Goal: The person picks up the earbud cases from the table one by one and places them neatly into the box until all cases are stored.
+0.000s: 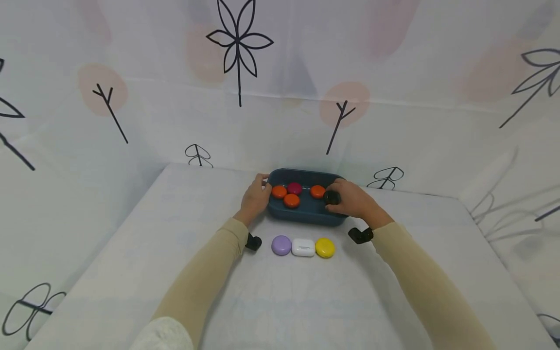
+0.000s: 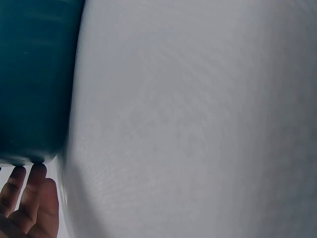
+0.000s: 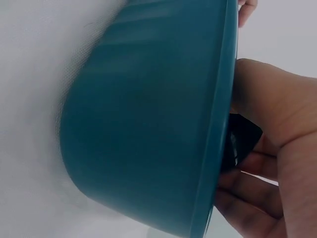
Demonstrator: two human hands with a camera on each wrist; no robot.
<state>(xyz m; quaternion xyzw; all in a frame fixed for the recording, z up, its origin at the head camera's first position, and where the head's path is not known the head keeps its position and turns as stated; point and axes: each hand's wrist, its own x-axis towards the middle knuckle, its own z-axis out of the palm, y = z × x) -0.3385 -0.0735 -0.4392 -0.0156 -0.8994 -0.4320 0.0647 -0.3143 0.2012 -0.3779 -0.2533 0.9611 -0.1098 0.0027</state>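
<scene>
A dark teal oblong tray (image 1: 302,215) sits toward the back of the white table. My left hand (image 1: 255,198) holds its left end, thumb at the rim; in the left wrist view its fingertips (image 2: 37,168) touch the outer wall. Over the tray's right end, my right hand (image 1: 352,198) pinches a small black rounded object (image 1: 332,197), partly hidden by the rim in the right wrist view. Inside the tray lie orange round discs, one at left (image 1: 279,192), one in front (image 1: 291,201), one farther right (image 1: 317,191), plus a crimson disc (image 1: 294,188).
In front of the tray, a purple disc (image 1: 281,245), a white rounded case (image 1: 303,248) and a yellow disc (image 1: 325,248) stand side by side in a row. Patterned cloth (image 1: 280,126) hangs close behind the tray. Black wrist cameras (image 1: 360,236) sit under both wrists.
</scene>
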